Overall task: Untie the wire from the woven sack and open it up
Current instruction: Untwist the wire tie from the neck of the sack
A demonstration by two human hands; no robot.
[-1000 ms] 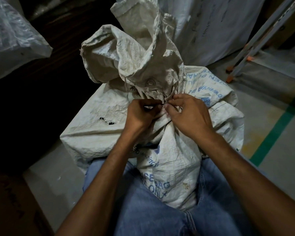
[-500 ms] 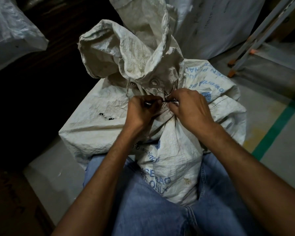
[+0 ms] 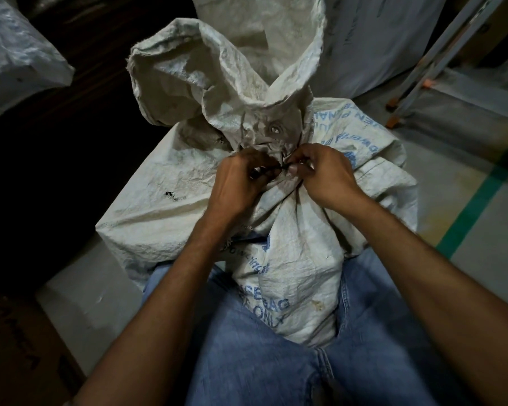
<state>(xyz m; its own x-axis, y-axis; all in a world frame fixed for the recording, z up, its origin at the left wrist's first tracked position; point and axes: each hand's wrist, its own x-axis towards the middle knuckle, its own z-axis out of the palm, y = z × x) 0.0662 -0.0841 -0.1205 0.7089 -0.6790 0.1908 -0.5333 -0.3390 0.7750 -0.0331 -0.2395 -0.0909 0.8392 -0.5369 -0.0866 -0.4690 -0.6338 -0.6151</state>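
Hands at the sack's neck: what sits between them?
A thin dark wire, held by the left hand and right hand, crossing the woven sack at its bunched neck; head view.

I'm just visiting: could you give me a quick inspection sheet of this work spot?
Surface: grey floor with a green stripe.
Job's things: woven sack, neck bunched and tied; dark wire at the neck.
Clutter: nothing seen.
Hands: left hand and right hand both pinch the wire.
Cables: nothing seen.
Surroundings: plastic bag upper left, cardboard box lower left, metal frame upper right.
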